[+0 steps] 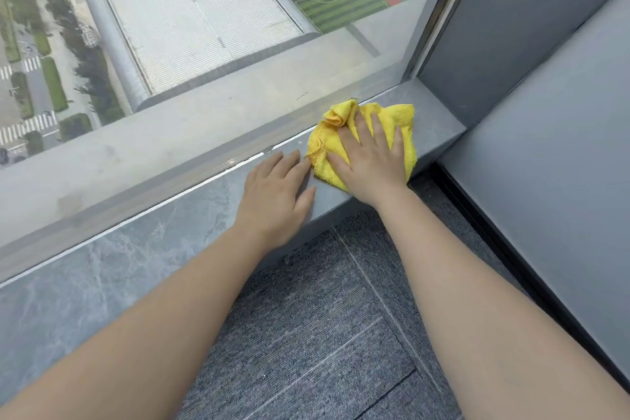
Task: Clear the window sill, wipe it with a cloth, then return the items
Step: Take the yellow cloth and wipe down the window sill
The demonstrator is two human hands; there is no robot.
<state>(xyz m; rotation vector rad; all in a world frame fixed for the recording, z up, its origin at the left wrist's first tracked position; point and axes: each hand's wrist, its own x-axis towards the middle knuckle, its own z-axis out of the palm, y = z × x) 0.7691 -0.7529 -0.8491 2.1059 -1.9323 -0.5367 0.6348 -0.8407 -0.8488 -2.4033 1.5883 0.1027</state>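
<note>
A grey marble-patterned window sill point(136, 249) runs from the lower left up to the right corner, bare of items. A crumpled yellow cloth point(402, 119) lies on the sill near its right end. My right hand point(370, 160) presses flat on the cloth, fingers spread, covering its middle. My left hand point(278, 191) rests palm down on the bare sill just left of the cloth, fingertips touching the cloth's edge.
The window glass point(204, 27) stands directly behind the sill, with a grey frame post point(439, 10) at the right. A grey wall panel point(545, 129) closes the corner on the right. Grey carpet tiles point(324, 317) cover the floor below the sill.
</note>
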